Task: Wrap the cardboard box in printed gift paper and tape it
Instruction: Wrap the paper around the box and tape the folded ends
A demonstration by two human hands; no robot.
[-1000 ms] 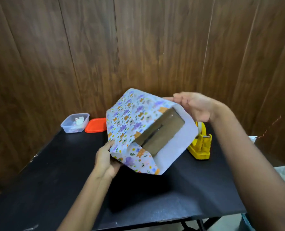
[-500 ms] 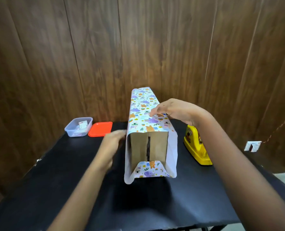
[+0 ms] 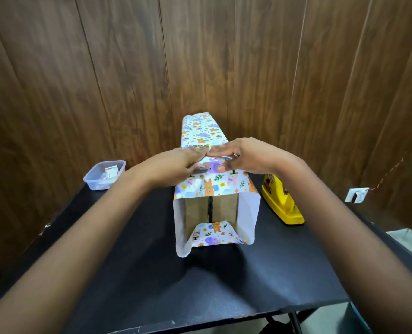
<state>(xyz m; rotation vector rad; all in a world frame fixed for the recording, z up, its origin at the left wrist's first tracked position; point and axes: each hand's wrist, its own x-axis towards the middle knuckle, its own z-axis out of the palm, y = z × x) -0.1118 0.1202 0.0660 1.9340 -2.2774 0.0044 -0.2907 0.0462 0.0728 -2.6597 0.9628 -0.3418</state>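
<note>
Cardboard box (image 3: 224, 209): sleeved in printed gift paper (image 3: 203, 131), lying lengthwise mid-surface (image 3: 152, 273), near end uncovered. Left hand (image 3: 178, 165), right hand (image 3: 243, 155): flat on the paper's top, fingers extended, fingertips meeting. Yellow tape dispenser (image 3: 282, 203) beside its right; clear plastic container (image 3: 104, 174) far left.

Dark brown wood-grain wall (image 3: 128, 80) panels rise behind and beside the black surface (image 3: 140, 273). Right of the surface, a white socket (image 3: 356, 195) sits on the wall; pale floor (image 3: 332, 319) shows below its front edge.
</note>
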